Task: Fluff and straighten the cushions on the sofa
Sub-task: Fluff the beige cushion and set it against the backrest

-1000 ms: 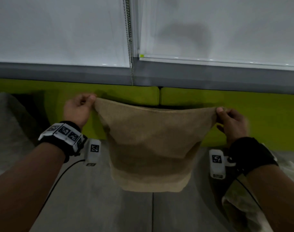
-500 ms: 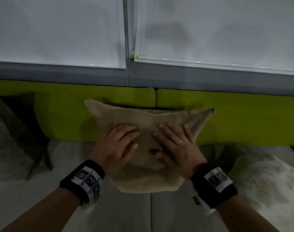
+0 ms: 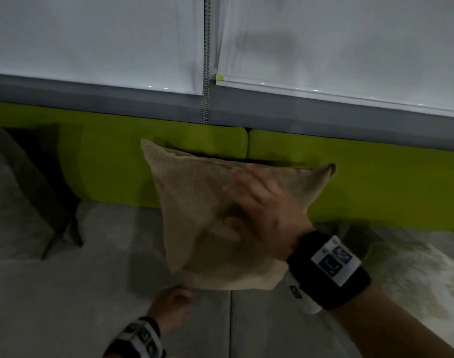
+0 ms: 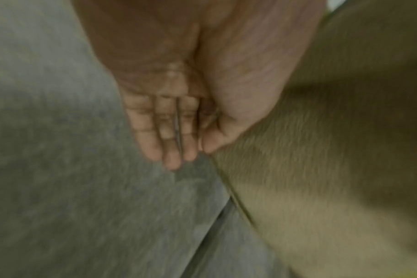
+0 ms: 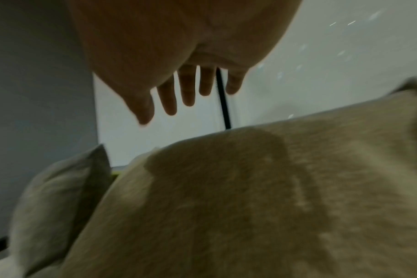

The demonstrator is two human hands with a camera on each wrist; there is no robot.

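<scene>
Tan, coarse-woven square cushion (image 3: pixel 194 210) propped upright on the grey fabric sofa seat (image 3: pixel 91 293), top edge leaning on the lime-green padded backrest (image 3: pixel 112 161). Right hand (image 3: pixel 267 210) spread flat over the cushion's front face, motion-blurred; from the right wrist view, fingers (image 5: pixel 188 88) straight and splayed, gripping nothing, with contact on the fabric impossible to tell. Left hand (image 3: pixel 173 307) low on the seat just beside the cushion's bottom edge; from the left wrist view, fingers (image 4: pixel 169 135) straight and together, holding nothing, thumb against the tan fabric. Grey cushion (image 3: pixel 16 197) at far left. White roller blinds (image 3: pixel 91 42) and a bead chain (image 3: pixel 206 73) behind.
</scene>
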